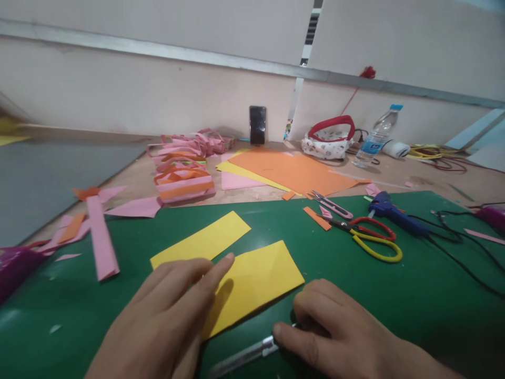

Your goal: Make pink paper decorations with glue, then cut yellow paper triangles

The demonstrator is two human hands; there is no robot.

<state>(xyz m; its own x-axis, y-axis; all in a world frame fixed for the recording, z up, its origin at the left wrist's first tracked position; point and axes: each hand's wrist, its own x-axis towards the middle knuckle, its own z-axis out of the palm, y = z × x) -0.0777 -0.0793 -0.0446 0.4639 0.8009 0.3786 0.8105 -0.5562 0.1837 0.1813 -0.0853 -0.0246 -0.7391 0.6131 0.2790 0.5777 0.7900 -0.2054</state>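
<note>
My left hand [169, 316] lies flat with fingers stretched out on the near left part of a yellow paper rectangle [258, 279] on the green mat [394, 295]. A second yellow strip [201, 239] lies just behind it. My right hand [335, 331] is curled at the paper's near right edge, its fingers closed round a pen-like tool [244, 358] whose silver and clear barrel points left along the mat.
Red-and-yellow scissors [371, 237], small snips [331, 204] and a blue glue gun [394, 213] with black cables lie at right. Orange and yellow sheets [292, 171], pink-orange paper baskets [183, 181], a phone [258, 125], pouch [329, 139] and bottle [374, 137] stand behind. Pink strips [100, 237] lie left.
</note>
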